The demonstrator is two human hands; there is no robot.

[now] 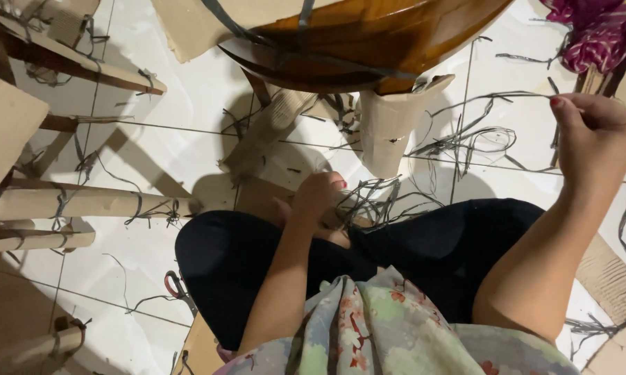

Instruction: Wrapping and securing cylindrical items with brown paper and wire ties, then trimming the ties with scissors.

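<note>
— What does the person have in the hands?

— The right hand (594, 135) is lifted at the right side, fingers pinched together on a thin dark strap (466, 97). The strap runs flat and narrow, like a ribbon of plastic, from that hand to the left toward the wrapped chair leg (389, 125). The left hand (318, 198) is low, near the knees, fingers curled into a tangle of straps (375, 201); if it really clamps them, I cannot tell.

— And the chair?

— Its seat (368, 42) is polished brown wood, smooth and shiny, with a round edge, at the far side. The leg under it is covered with pale cardboard, matte and a little crumpled, in a tube shape. A second cardboard-wrapped leg (271, 132) goes down to the left of it.

— Is there room around?

— Not much. The floor (181, 139) is white glossy tile, but many loose strap pieces (479, 142) lie on it, curly and thin. At the left, more wrapped legs (84, 203) lie across, tied with the same strap. Red-handled scissors (178, 288) rest on the tile just beside the person's left knee. Corrugated cardboard (608, 278) lies near the right knee, and a purple cloth (594, 31) is in the far right corner. The freest tile is between the left legs and the knee.
</note>
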